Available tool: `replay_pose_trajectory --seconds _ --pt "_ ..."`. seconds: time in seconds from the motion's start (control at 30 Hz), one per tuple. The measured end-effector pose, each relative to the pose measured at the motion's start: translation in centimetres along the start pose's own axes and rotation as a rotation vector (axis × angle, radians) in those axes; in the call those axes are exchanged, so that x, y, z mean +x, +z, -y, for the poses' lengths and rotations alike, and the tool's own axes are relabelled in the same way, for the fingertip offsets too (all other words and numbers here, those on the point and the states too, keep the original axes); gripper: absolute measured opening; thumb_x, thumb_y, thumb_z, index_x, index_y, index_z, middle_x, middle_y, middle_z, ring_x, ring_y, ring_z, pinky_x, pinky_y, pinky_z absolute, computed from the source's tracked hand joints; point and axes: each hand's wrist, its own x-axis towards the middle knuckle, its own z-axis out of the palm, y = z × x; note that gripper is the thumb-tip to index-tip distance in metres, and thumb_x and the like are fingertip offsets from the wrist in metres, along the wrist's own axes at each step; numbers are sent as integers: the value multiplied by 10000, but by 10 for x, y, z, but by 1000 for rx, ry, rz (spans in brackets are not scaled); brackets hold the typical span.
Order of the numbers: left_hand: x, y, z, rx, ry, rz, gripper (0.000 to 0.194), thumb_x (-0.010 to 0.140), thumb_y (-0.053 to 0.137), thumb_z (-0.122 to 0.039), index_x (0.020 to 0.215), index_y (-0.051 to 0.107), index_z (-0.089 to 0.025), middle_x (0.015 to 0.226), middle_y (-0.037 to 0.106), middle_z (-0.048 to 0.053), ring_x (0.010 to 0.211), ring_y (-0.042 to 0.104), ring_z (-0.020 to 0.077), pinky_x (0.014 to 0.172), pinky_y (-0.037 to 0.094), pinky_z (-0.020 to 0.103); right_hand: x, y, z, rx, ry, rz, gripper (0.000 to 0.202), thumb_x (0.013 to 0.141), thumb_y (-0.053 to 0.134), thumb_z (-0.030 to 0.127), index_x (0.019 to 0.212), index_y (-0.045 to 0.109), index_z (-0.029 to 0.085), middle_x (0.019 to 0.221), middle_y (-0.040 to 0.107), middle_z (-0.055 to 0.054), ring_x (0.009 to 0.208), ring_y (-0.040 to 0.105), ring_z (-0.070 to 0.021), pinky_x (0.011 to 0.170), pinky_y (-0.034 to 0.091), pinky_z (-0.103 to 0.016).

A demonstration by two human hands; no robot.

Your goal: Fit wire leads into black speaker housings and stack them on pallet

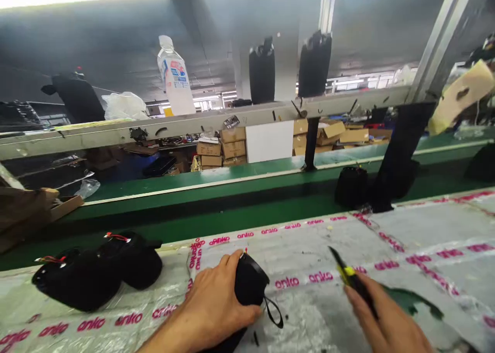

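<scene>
My left hand (211, 301) is closed round a black fabric-covered object (249, 281) with a rounded top and a thin black strap loop on its right side. Its lower part is hidden behind the hand. In my right hand (386, 317) is a black and yellow utility knife (350, 271), its dark blade tilted up to the left, apart from the black object. Left of my left hand lie two similar black objects, one (81, 283) nearer and one (135, 262) behind it, with red wires and white connectors on top.
White sheeting with pink "anko" tape (301, 255) covers the worktop. Beyond runs a green conveyor belt (232, 213). A metal rail shelf (263, 114) above it carries a plastic bottle (176, 79) and upright black objects (262, 74). A dark post (402, 151) stands at right.
</scene>
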Motion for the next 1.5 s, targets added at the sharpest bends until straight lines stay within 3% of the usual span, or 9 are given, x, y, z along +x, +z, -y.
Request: replay_pose_trajectory --seconds 0.1,0.23,0.37,0.47,0.67,0.87,1.03,1.27,1.5 --pt "-15 15 14 42 -32 141 808 705 717 -508 1435 475 -257 1328 656 95 1159 641 367 1020 470 502 -24 8 69 240 -78 229 410 976 429 496 1294 578 285 1122 714 -101 903 720 -291 702 589 -366" --pt "-16 21 16 83 -42 235 760 804 611 -554 1471 426 -240 1435 579 96 1292 562 342 1085 427 497 -39 22 104 396 -79 378 403 1003 386 301 1402 430 263 1087 730 -46 811 735 -219 675 574 -299" --pt "-13 19 10 111 -33 286 708 827 586 -533 1457 430 -252 1438 577 84 1292 566 320 1080 439 483 -41 35 110 355 -96 462 288 1002 407 309 1263 518 264 972 749 -25 701 735 -237 554 539 -296" --pt "-12 22 8 154 -55 285 691 816 594 -506 1443 434 -264 1415 598 84 1288 571 319 1070 449 480 -41 42 114 304 -135 492 263 951 385 214 1170 526 241 819 727 -2 586 707 -233 463 468 -301" --pt "-10 26 0 190 -96 304 731 778 613 -468 1446 421 -240 1402 608 90 1251 599 332 1042 468 480 -38 51 119 282 -186 468 222 951 393 177 1149 485 218 803 714 -1 591 704 -214 453 409 -308" --pt "-11 22 -14 204 -136 291 691 803 595 -409 1441 428 -201 1401 606 102 1239 604 323 1043 449 459 -37 47 119 285 -158 576 149 958 390 152 1050 481 227 755 678 5 598 692 -211 476 390 -302" --pt "-12 21 -18 194 -142 316 709 820 578 -420 1465 399 -187 1390 611 116 1218 612 335 1036 443 477 -35 44 120 302 -166 588 129 986 355 172 1017 463 235 738 665 7 579 678 -198 471 382 -301" --pt "-11 21 -12 163 -121 332 711 819 569 -410 1465 394 -171 1427 572 130 1260 579 334 1060 435 478 -34 48 125 100 -232 587 144 948 400 133 1042 466 220 713 660 7 499 667 -213 400 264 -336" --pt "-5 21 0 92 -97 442 713 836 561 -427 1474 353 -187 1494 500 129 1332 516 320 1079 436 441 -32 49 126 -50 -264 639 112 903 500 125 950 485 226 659 645 19 414 639 -224 375 119 -352"
